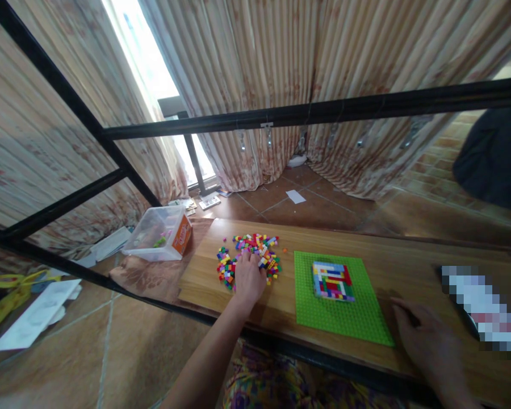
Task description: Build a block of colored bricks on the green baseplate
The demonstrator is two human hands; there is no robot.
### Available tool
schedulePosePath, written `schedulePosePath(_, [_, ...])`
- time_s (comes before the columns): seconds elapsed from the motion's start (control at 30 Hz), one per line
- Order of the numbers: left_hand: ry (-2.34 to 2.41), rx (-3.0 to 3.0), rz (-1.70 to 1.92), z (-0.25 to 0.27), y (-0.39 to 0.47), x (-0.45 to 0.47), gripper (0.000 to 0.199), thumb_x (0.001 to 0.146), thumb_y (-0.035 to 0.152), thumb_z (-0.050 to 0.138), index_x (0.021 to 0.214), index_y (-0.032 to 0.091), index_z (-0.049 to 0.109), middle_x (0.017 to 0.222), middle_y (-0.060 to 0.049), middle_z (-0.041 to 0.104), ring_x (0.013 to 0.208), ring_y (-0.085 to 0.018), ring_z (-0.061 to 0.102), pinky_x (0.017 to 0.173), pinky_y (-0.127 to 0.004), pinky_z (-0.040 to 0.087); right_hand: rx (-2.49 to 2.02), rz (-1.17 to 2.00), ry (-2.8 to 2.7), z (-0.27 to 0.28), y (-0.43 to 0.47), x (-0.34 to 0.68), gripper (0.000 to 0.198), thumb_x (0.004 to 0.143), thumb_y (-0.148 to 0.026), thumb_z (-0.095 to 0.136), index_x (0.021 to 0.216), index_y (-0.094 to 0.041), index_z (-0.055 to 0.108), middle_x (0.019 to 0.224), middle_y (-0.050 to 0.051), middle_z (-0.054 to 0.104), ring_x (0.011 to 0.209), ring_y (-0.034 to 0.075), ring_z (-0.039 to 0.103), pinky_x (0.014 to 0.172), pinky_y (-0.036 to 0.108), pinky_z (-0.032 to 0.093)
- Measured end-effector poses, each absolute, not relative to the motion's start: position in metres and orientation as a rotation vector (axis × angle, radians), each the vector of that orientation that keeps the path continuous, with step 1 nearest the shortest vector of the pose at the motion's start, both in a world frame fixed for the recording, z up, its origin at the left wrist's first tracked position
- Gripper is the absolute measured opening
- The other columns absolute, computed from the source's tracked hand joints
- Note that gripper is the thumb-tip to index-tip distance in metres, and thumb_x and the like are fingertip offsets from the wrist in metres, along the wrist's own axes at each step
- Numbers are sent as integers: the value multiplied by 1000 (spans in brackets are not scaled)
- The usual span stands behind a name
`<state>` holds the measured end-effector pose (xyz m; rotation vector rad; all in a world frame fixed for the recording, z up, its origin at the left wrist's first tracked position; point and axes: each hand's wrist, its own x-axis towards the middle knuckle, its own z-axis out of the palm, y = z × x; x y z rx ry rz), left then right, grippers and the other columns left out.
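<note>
My left hand (250, 276) reaches into a loose pile of small toy building bricks (255, 243) in many colours. Its fingers are bent but a little apart, with their tips down among the bricks; no held brick shows. To the right lies a green studded baseplate (336, 321). On it stands a low, roughly square brick build (333, 281) of several colours, with an opening in its upper face. My right hand (428, 341) rests on the table beside the baseplate's right edge, fingers curled in. Whether anything is inside them is hidden.
The wooden table (289, 301) carries a phone-like device (481, 307), its screen pixelated, at the right. A clear plastic box (153, 233) with some bricks stands left of the tabletop. A black metal bar (281, 118) crosses beyond the table, before the curtains (247, 62).
</note>
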<state>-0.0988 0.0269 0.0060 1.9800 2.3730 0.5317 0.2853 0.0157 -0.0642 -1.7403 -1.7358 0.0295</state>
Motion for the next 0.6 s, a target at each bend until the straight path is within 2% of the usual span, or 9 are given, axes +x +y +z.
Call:
schedulePosePath(0.23, [2309, 2028, 560, 8, 24, -101, 13, 89, 12, 51, 94, 17, 62, 99, -10, 65, 104, -27, 58, 93, -41, 46, -1745, 30, -1743, -63, 15, 285, 43, 88, -51, 42, 97, -20, 71, 105, 12, 72, 90, 28, 68, 74, 40, 53])
schedulePosePath(0.37, [2272, 1984, 666, 10, 24, -104, 15, 89, 11, 50, 92, 17, 63, 97, -10, 66, 100, -26, 59, 90, -39, 46, -1738, 34, -1748, -62, 15, 284, 43, 88, -51, 42, 96, -20, 71, 103, 12, 72, 89, 27, 68, 73, 39, 53])
schedulePosePath(0.5, [2094, 1618, 1001, 15, 23, -103, 13, 86, 11, 52, 82, 18, 63, 79, -4, 63, 80, -19, 59, 77, -32, 45, -1760, 106, -1673, -56, 16, 283, 46, 86, -54, 42, 95, -20, 71, 102, 13, 73, 90, 29, 68, 76, 42, 53])
schedulePosePath(0.6, [1725, 1185, 1247, 20, 15, -92, 8, 83, 22, 58, 77, 17, 62, 67, 2, 57, 62, -12, 51, 63, -25, 40, -1810, 197, -1504, -37, 10, 267, 48, 83, -60, 46, 92, -20, 72, 97, 13, 74, 86, 30, 69, 74, 42, 54])
